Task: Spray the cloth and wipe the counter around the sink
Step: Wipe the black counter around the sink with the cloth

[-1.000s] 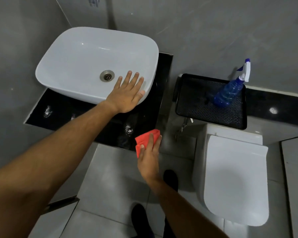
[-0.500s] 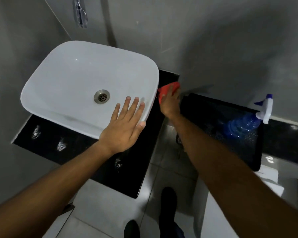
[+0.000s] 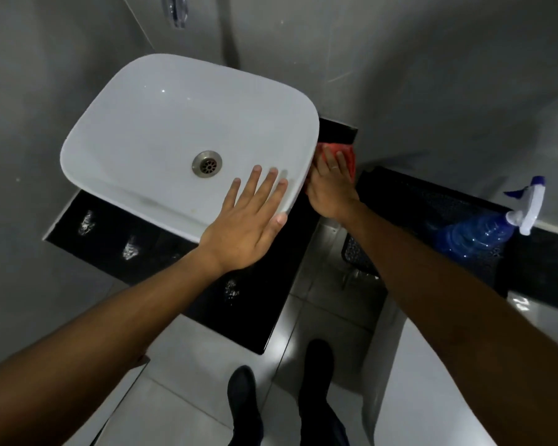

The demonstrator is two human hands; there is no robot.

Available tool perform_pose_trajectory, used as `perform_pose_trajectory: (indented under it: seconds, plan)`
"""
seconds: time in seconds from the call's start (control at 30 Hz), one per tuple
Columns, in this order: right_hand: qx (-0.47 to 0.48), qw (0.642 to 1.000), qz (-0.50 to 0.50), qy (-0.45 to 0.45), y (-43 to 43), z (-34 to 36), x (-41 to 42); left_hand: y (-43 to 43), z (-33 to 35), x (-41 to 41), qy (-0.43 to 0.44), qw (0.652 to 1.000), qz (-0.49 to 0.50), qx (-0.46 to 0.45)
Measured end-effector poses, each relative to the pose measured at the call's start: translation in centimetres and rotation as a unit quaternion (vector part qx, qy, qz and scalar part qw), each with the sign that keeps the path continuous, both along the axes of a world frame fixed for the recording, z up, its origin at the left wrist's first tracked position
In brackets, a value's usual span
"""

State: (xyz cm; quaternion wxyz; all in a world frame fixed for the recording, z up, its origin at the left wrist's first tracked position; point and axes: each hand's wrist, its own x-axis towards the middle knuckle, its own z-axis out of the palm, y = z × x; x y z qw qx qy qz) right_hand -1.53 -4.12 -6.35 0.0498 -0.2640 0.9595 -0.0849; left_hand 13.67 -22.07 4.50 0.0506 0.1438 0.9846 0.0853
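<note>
Pressing with flat, straight fingers, the right hand pins the red cloth to the black counter at its right edge, near the back corner, just beside the white sink. Also flat (fingers spread), the left hand rests on the sink's front right rim. On the black tray, well apart, lies the blue spray bottle.

A small bathroom.
A white basin sink with a metal drain sits on a black counter in the corner of grey walls, under a chrome tap; a white toilet stands beside it on a pale tiled floor.
</note>
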Motion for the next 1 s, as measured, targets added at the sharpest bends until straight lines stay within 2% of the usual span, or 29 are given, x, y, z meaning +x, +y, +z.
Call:
perform_pose_trajectory:
  seconds: [0.17,0.37,0.47,0.57,0.63,0.73,0.8,0.87,0.93,1.0]
  plan:
    - [0.003,1.000,-0.007,-0.019,-1.5,0.9,10.8,0.0,0.6,0.3,-0.003,0.999,0.004,0.043]
    - [-0.016,1.000,-0.009,-0.013,-6.2,0.3,27.6,-0.7,2.0,1.1,0.016,0.980,0.000,0.198]
    - [-0.005,0.998,-0.056,-0.021,-9.5,0.2,33.2,-1.8,2.1,3.7,0.080,0.956,0.024,0.281]
    - [-0.009,0.993,-0.112,-0.030,-12.3,0.6,35.5,-3.9,0.9,7.6,0.170,0.948,-0.001,0.267]
    - [-0.039,0.989,-0.133,-0.046,-13.5,1.0,35.6,-5.1,-0.5,10.2,0.176,0.941,-0.007,0.288]
    - [-0.177,0.968,-0.154,-0.092,-13.5,1.9,34.9,-5.8,-2.9,13.4,0.152,0.933,0.026,0.324]
    - [-0.304,0.926,-0.205,-0.092,-11.7,3.0,33.9,-5.6,-4.8,15.5,0.124,0.948,0.068,0.284]
    - [-0.383,0.880,-0.278,-0.037,-9.0,4.3,32.1,-4.3,-6.6,17.4,0.073,0.976,0.079,0.192]
    - [-0.390,0.870,-0.299,0.021,-6.6,5.3,29.5,-2.4,-8.4,19.1,0.011,0.997,0.039,0.073]
    - [-0.392,0.876,-0.270,0.080,-5.3,6.2,26.6,-0.9,-9.6,19.6,-0.011,1.000,0.013,0.000]
